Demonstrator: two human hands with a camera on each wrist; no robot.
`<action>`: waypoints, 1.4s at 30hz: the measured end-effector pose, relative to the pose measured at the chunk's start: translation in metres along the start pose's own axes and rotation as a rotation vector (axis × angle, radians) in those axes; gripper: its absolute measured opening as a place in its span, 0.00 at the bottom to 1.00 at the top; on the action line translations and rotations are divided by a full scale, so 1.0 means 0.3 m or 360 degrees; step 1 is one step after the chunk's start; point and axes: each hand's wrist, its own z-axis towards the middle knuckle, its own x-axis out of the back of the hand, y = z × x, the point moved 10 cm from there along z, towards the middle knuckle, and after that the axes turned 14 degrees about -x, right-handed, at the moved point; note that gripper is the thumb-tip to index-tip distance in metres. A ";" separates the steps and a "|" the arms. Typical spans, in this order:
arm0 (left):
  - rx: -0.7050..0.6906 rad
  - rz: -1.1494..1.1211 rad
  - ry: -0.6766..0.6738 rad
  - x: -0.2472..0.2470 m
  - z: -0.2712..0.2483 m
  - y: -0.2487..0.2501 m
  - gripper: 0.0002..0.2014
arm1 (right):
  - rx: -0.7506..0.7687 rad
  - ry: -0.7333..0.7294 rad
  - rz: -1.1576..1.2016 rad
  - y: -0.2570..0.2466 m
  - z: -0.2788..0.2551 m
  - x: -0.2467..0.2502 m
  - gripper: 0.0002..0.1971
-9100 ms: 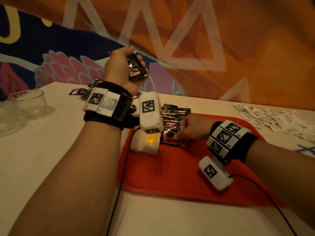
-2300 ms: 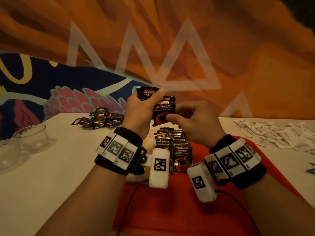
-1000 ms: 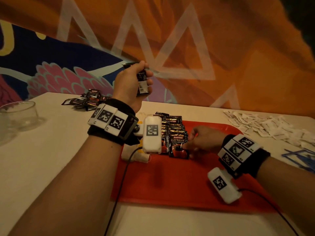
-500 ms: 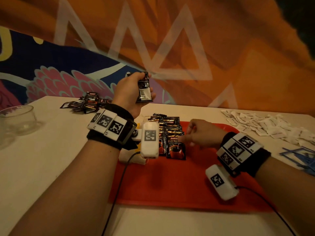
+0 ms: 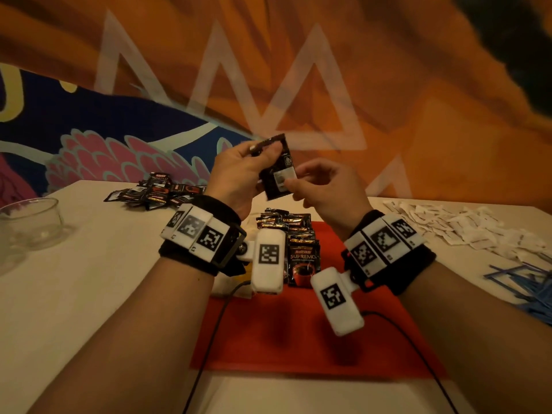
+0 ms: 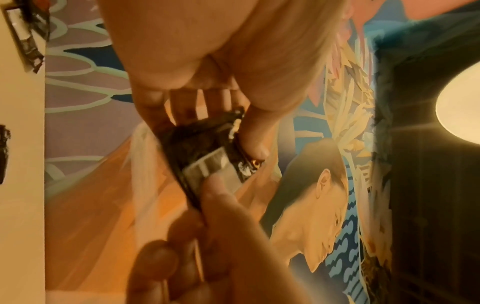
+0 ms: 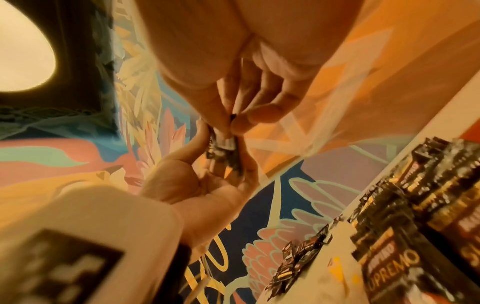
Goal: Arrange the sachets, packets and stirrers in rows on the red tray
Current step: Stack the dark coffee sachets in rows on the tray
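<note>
Head view: the right hand [image 5: 325, 189], half a second ago down at the column of dark coffee sachets [image 5: 301, 255] on the flat red plastic tray [image 5: 313, 339], has risen above it to pinch a dark foil sachet [image 5: 276, 171] from the left hand [image 5: 239, 177], which grips the remaining stack; another placement follows.

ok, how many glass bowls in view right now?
2. One glass bowl stands at the left end of the table; a second bowl sits nearer, mostly cut off by the left frame edge. Others may lie out of view.
</note>
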 end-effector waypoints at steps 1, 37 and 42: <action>-0.0019 0.0058 0.0070 0.018 0.007 0.004 0.11 | 0.0042 0.0101 -0.0050 -0.014 0.006 0.018 0.08; 0.0120 0.0694 -0.0384 0.057 -0.078 0.006 0.06 | -0.0245 -0.0358 -0.0329 0.120 0.001 -0.052 0.03; 0.0306 0.0991 -0.0438 0.104 -0.120 -0.024 0.08 | -0.0312 -0.0507 -0.0703 0.172 -0.041 -0.099 0.07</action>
